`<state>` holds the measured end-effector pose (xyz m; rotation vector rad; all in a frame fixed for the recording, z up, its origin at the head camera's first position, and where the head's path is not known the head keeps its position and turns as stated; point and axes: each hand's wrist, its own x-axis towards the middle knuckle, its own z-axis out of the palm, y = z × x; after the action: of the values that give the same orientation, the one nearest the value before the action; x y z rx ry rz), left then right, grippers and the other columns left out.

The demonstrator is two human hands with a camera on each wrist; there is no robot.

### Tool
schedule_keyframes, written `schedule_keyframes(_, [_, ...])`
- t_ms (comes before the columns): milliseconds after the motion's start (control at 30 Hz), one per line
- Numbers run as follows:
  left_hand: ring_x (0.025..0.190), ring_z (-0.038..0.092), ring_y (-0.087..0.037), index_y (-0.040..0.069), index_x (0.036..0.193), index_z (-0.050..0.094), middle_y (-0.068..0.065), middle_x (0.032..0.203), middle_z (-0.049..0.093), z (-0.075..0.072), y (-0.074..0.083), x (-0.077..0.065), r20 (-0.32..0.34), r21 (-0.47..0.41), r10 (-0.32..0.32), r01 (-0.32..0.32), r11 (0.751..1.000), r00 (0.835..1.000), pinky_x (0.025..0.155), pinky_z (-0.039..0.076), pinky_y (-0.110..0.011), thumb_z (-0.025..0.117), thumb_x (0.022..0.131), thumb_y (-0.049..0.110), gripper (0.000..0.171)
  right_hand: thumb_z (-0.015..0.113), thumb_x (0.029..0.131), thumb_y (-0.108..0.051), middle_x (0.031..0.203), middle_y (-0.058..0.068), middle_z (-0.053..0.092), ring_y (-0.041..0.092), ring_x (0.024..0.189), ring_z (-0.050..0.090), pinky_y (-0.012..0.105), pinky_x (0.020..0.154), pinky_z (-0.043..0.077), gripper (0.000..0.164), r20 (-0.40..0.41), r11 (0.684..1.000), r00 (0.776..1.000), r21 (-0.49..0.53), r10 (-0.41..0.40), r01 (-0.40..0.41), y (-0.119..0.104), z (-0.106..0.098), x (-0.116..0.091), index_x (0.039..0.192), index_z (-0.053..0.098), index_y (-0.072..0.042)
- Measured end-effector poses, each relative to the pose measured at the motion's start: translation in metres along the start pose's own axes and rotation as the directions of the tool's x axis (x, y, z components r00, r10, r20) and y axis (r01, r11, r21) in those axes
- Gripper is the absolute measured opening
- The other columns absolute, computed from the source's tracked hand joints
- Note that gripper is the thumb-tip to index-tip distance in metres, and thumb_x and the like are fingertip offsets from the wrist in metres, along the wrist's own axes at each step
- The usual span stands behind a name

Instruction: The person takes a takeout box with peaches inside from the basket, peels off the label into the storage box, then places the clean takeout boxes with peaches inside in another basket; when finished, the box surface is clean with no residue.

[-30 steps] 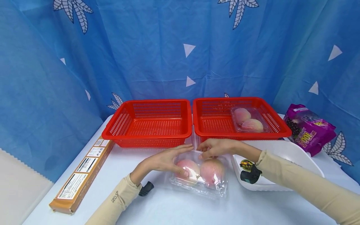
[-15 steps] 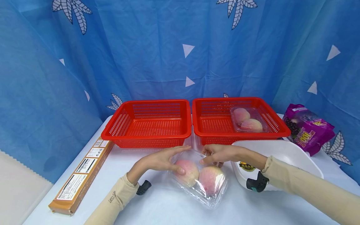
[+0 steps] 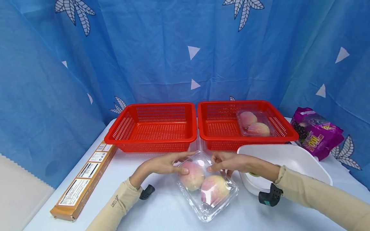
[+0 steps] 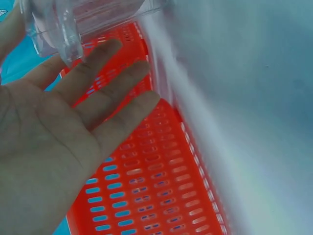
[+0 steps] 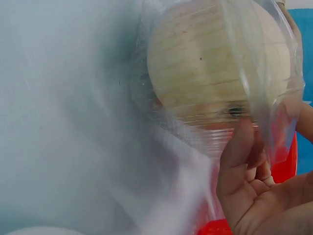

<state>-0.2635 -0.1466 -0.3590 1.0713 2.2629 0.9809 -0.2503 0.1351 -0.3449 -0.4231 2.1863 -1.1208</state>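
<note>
A clear plastic clamshell box (image 3: 199, 200) with two pink-and-yellow peaches (image 3: 214, 190) in it is between my hands, one corner toward me. My left hand (image 3: 164, 165) pinches its left side, thumb over the lid; in the left wrist view its other fingers (image 4: 115, 93) stretch out straight below the box. With thumb and curled fingers, my right hand (image 3: 231, 162) grips the right edge. The right wrist view shows that thumb (image 5: 238, 147) against the ribbed plastic and a peach (image 5: 200, 63) behind it.
Behind stand two red baskets, the left (image 3: 150, 140) bare inside, the right (image 3: 225, 138) holding another peach box (image 3: 258, 123). A white tub (image 3: 289, 154) and purple bag (image 3: 318, 134) lie to the right, a long brown carton (image 3: 83, 179) to the left.
The box has turned, its near right corner swinging toward me and to the left. My right hand has shifted slightly right and toward me along its edge; the left keeps hold.
</note>
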Motion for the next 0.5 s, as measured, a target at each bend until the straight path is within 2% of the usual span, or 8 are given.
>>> schedule_keyframes(167, [0.131,0.045,-0.022,0.022,0.153,0.026,-0.003,0.147,0.042,-0.001,-0.001,-0.001,0.005,-0.011,0.008,-0.008,1.0,1.0,0.107,0.038,-0.043,0.063,0.093,0.029,0.07,0.071,0.084,-0.03,0.078,0.006,0.049,0.017,0.066,0.047,0.025,0.051,0.045,0.035,-0.02,0.999,1.0,0.04,0.0,0.001,0.0,0.004,-0.002,0.09,0.043,-0.008])
schedule_keyframes(400, [0.13,0.045,-0.016,0.028,0.152,0.027,-0.003,0.144,0.046,-0.001,-0.001,-0.001,0.013,-0.069,0.013,-0.012,0.998,1.0,0.108,0.036,-0.041,0.062,0.093,0.026,0.069,0.069,0.085,-0.028,0.076,0.005,0.043,0.018,0.07,0.044,0.026,0.055,0.038,0.036,-0.023,0.983,0.998,0.171,-0.063,0.066,0.005,0.011,-0.008,0.087,0.038,-0.009])
schedule_keyframes(500, [0.131,0.045,-0.019,0.026,0.152,0.029,-0.006,0.145,0.046,-0.001,-0.001,-0.001,0.009,-0.072,0.019,-0.018,0.997,1.0,0.109,0.036,-0.042,0.062,0.093,0.025,0.067,0.068,0.086,-0.027,0.077,0.005,0.041,0.018,0.072,0.042,0.026,0.056,0.035,0.036,-0.028,0.972,0.995,0.215,-0.091,0.095,0.005,0.014,-0.011,0.088,0.036,-0.01])
